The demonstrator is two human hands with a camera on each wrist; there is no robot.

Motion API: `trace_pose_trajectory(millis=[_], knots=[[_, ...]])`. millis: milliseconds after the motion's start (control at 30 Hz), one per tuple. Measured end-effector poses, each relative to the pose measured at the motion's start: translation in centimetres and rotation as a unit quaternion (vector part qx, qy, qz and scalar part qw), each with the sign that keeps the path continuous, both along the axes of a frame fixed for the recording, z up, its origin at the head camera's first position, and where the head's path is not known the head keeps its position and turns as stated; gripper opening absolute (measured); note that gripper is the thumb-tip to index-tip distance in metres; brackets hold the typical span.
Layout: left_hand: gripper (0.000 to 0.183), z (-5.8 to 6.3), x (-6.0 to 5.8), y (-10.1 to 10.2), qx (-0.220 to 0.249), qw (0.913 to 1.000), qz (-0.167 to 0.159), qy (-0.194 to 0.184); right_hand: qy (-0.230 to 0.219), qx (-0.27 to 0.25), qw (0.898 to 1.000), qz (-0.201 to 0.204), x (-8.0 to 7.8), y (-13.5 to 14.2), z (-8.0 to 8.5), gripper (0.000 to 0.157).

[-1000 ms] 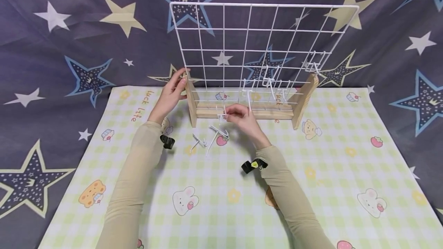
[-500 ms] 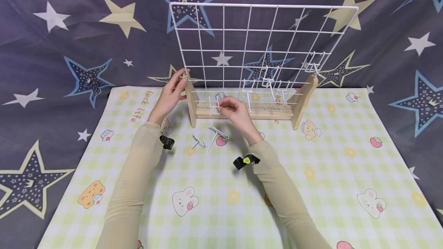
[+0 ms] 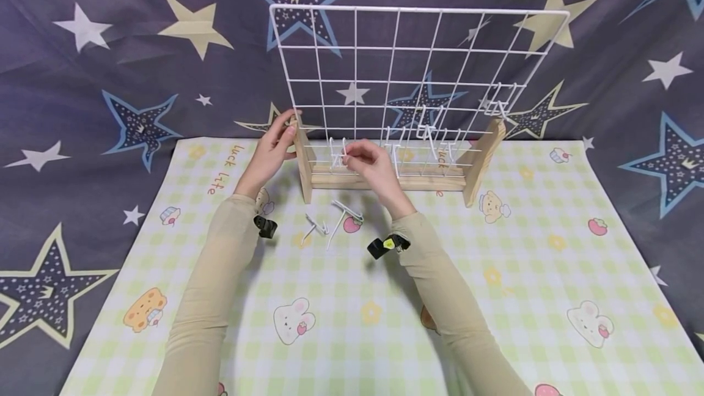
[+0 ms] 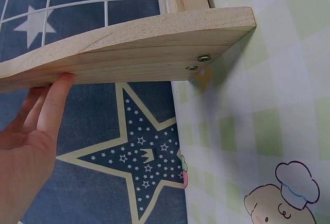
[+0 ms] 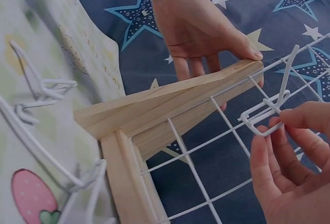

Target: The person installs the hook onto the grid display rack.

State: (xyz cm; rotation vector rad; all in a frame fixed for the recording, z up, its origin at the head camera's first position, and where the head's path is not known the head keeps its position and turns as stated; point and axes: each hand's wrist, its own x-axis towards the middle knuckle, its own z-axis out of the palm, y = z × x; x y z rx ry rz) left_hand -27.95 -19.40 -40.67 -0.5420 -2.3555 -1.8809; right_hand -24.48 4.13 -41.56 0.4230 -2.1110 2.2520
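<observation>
My left hand (image 3: 267, 154) grips the upper end of the left wooden side piece (image 4: 134, 54) of a white wire grid rack. In the right wrist view its thumb lies on the wood's edge, with the fingers around the outside. My right hand (image 3: 375, 171) pinches a white wire hook (image 5: 288, 74) between thumb and fingertips. This hook overlaps the grid's lower left squares, its bent base right at the wires (image 5: 192, 172). Two loose white hooks, a larger one (image 3: 346, 209) and a smaller one (image 3: 313, 221), lie on the table in front of the rack.
Several white hooks hang on the grid's right half, among them a middle hook (image 3: 426, 131) and a far right hook (image 3: 497, 109). A wooden base bar (image 3: 434, 183) joins the side pieces. A star-printed cloth (image 3: 143, 66) stands behind the checked tablecloth (image 3: 352, 359).
My right hand has moved up and slightly left, carrying the hook from in front of the base bar up to the grid's lower left wires. The left hand stays on the side piece.
</observation>
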Motion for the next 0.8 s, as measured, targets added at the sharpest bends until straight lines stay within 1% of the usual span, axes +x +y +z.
trace_pose_trajectory(millis=[167, 233, 367, 533, 800], knots=[[0.043, 1.5, 1.2, 0.5, -0.007, 1.0, -0.004, 0.003, 0.015, -0.002, 1.0, -0.009, -0.5, 0.0, 0.5, 0.019], [0.043, 1.6, 1.3, 0.6, -0.009, 1.0, -0.003, 0.003, 0.016, -0.006, 1.0, -0.015, -0.6, 0.0, 0.7, 0.019], [0.043, 1.8, 1.5, 0.6, -0.009, 1.0, -0.001, -0.001, 0.003, -0.023, 0.999, -0.028, -0.9, -0.1, 0.9, 0.02], [0.042, 1.7, 1.4, 0.7, -0.006, 1.0, -0.001, -0.004, -0.028, -0.054, 0.997, -0.052, -1.5, -0.3, 1.2, 0.022], [0.042, 1.8, 1.5, 0.7, -0.014, 0.9999, 0.003, -0.003, -0.053, -0.073, 0.993, -0.076, -2.1, -0.8, 1.7, 0.02]])
